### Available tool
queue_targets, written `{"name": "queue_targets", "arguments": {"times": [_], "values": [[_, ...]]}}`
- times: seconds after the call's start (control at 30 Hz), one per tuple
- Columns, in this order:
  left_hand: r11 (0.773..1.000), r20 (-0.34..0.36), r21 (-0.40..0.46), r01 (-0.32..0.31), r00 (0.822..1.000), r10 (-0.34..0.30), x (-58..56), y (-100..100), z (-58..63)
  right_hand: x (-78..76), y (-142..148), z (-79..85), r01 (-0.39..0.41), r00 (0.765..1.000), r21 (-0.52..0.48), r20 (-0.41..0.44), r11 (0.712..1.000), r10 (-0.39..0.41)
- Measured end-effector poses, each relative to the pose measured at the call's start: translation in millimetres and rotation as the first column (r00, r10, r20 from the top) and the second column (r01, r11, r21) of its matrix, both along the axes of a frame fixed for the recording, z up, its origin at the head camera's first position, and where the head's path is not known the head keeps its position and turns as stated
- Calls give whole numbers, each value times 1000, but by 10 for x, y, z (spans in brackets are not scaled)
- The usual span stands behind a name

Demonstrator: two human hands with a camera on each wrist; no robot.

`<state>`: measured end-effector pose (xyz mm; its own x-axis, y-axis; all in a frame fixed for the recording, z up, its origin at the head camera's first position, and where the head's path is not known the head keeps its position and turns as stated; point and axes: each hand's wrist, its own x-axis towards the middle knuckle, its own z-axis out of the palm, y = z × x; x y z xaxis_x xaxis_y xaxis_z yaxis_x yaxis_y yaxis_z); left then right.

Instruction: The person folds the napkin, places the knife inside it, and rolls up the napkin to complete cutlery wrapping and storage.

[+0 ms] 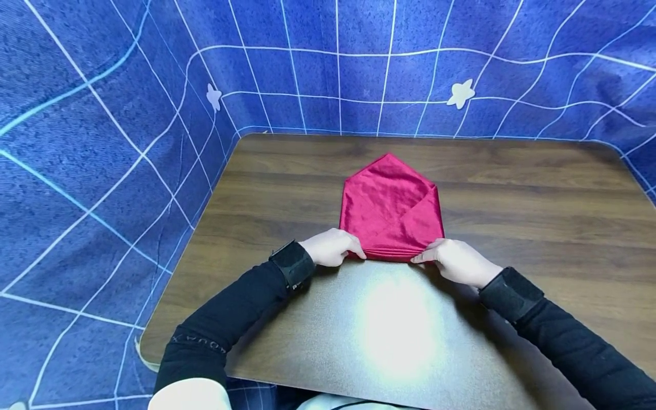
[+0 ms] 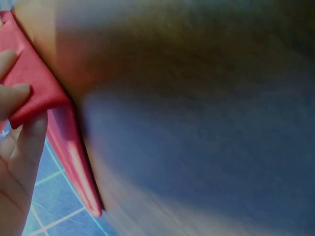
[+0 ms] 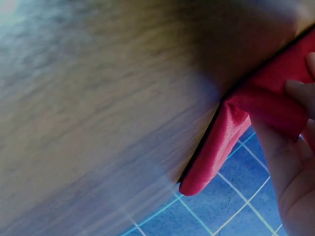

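Observation:
A crimson satiny cloth (image 1: 389, 199) lies folded on the wooden table, its far end pointed and its near edge gathered in several narrow layers. At the near left corner, my left hand (image 1: 332, 246) pinches the folded edge. My right hand (image 1: 458, 261) pinches the same edge at the near right corner. The left wrist view shows a fold of the cloth (image 2: 37, 91) between thumb and fingers, a little raised. In the right wrist view, the cloth's corner (image 3: 270, 105) is likewise held between thumb and fingers. Part of each hand falls outside its wrist view.
The brown wood-grain table (image 1: 277, 188) has rounded corners, and a bright glare covers its near middle. Blue fabric with pale grid lines (image 1: 318, 74) hangs behind it and to the left. Two white star shapes, one of them a star (image 1: 461, 94) at the right, sit on that fabric.

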<state>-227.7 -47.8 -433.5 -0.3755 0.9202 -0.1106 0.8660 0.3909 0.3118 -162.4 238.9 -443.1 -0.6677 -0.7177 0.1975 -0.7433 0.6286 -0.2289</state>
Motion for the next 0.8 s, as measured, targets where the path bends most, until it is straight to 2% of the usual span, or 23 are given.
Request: {"name": "queue_targets", "arguments": {"times": [0.17,0.37,0.6,0.7,0.8], "values": [[1000,65,25,-4,998,3,-74,-18,-50,-40,28,6,4,999,0,54,1000,-4],[998,167,58,-10,986,0,-160,-48,-64,-87,70,-26,-2,998,-81,66,997,7],[994,191,109,20,981,-41,-228,-51,-86,-126,94,-52,44,996,-119,86,992,-34],[994,188,111,-1,982,-20,-239,-56,-89,-142,86,-53,79,991,-105,119,991,-66],[994,168,96,-54,985,38,-228,-63,-89,-150,80,-53,110,987,-83,130,990,-99]]}}
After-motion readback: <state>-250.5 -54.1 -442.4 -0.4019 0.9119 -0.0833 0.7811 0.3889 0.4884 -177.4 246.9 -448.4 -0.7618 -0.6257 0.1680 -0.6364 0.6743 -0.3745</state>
